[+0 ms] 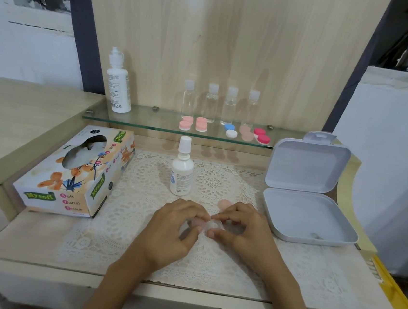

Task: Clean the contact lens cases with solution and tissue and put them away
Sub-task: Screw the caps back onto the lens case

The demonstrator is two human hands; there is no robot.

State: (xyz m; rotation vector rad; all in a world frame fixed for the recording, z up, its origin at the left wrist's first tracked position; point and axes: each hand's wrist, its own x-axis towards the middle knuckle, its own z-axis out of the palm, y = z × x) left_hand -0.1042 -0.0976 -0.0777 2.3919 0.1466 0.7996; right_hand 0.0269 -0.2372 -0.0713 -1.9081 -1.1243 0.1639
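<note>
Case [206, 223] is pinched between left hand [175, 226] and right hand [242, 231] low over the surface [37, 245], one cap [224, 203] already laid just beside. Early days, by the look of it: solution [182, 171] is capped, tissues [87, 151] untouched, other cases [201, 125] left on the shelf [138, 124], box [304, 215] left open.

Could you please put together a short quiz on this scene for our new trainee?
1. How many clear bottles stand on the glass shelf?
2. True or false: the grey box has its lid shut.
3. What do the left hand and right hand hold between them? A tissue box; B pale lens case; C white bottle.
Key: 1 four; 2 false, the lid stands open; 3 B.
</note>
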